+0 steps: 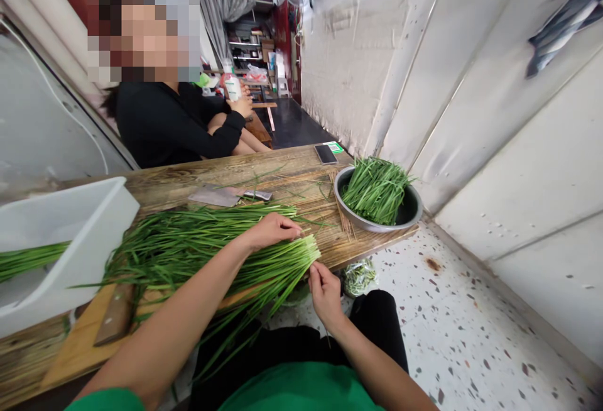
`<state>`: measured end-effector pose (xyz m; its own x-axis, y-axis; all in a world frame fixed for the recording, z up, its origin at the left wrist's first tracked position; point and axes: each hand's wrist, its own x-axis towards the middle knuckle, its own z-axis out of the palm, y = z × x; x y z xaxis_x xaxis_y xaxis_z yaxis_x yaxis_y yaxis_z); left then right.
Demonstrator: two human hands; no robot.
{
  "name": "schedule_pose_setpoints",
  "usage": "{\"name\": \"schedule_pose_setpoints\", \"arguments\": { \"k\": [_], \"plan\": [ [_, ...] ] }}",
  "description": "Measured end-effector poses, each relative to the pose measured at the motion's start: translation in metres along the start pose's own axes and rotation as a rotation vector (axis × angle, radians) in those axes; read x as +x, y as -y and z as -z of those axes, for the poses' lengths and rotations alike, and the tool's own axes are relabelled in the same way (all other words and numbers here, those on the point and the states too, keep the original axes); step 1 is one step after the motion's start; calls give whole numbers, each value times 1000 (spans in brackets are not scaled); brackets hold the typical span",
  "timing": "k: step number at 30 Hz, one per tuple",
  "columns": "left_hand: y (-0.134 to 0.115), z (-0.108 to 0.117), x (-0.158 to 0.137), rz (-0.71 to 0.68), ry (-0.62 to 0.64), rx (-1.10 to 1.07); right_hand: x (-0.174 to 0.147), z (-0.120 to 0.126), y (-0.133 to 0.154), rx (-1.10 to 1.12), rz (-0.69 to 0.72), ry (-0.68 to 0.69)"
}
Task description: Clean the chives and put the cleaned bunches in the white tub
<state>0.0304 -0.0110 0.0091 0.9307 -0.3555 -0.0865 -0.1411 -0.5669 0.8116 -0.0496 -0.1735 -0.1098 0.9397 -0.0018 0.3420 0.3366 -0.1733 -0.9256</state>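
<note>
Green chives (211, 254) lie bundled across the near desk (282, 175) edge, pale cut ends rightward. Left hand (273, 230) rests curled on the bundle; right hand (325, 291) pinches one stalk at those ends. Light, limp, easily bruised, they seem best held near the firm ends.

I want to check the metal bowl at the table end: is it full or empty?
Partly full. The metal bowl holds a heap of green chives rising above its rim, though some dark bare inside shows at the right.
</note>
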Motion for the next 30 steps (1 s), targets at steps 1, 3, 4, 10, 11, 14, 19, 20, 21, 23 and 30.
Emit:
{"name": "schedule_pose_setpoints", "arguments": {
  "k": [1,3,4,10,11,14,19,20,21,23,30],
  "plan": [
    [-1,0,0,3,2,-2,0,0,0,0,1,-3],
    [-3,0,-1,10,11,-9,0,0,0,7,-7,6],
    [-4,1,-1,13,15,-11,0,0,0,13,-15,14],
    [0,-1,-1,-8,7,12,-1,-1,0,42,-53,31],
    [1,-1,-1,-20,5,17,-1,-2,0,46,-59,33],
    [3,-2,-1,-51,11,39,-2,-2,0,62,-81,52],
    [-1,-3,-3,-181,72,130,-2,-3,2,62,-99,54],
    [-2,-3,-4,-209,87,148,-2,-3,2,58,-96,52],
    [-3,-3,-5,-223,95,159,-2,-3,2,51,-89,48],
    [-3,-2,-6,-206,101,154,-2,-2,2,41,-68,42],
    [4,2,-4,-43,-68,380,-14,0,-7,65,-15,42]
  ]
}}
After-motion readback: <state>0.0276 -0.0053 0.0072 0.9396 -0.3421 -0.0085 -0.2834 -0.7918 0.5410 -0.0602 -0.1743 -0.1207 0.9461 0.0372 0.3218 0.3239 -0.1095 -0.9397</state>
